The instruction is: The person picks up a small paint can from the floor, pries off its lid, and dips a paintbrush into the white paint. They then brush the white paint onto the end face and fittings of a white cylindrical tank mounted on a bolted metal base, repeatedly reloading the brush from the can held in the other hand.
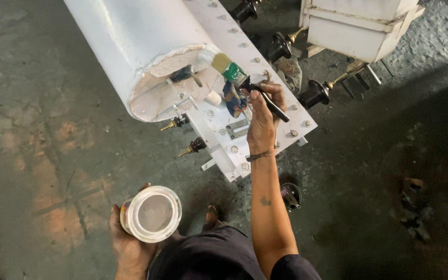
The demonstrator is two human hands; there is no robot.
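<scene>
The right hand [263,116] is closed around the black handle of one paintbrush [237,77], thumb and fingers pinching it near the green band. The brush's long axis runs slantwise: the handle end points toward the lower right, and the pale bristles point to the upper left, touching the rim of the white cylinder [141,46] at its open, rough-coated end. A blue and orange rag [233,98] is bunched just under the brush, against the same hand.

The left hand [128,243] is wrapped around one round paint can [151,213], held upright low in the view near the person's dark-clothed knee, well apart from the brush. Its open mouth faces up and shows whitish paint inside.

The cylinder lies tilted, its long axis running from the upper left down to its open end. Beside it is one white flat plate [257,111] studded with bolts, which the right hand hovers over. Two brass-tipped studs [182,136] stick out below the cylinder's end. Three black insulators [315,93] with brass tips stand along the plate's far edge. A white box-like casing [359,26] sits at the upper right. A small dark round object [290,196] lies on the grey concrete floor [37,129] just beside the right forearm.
</scene>
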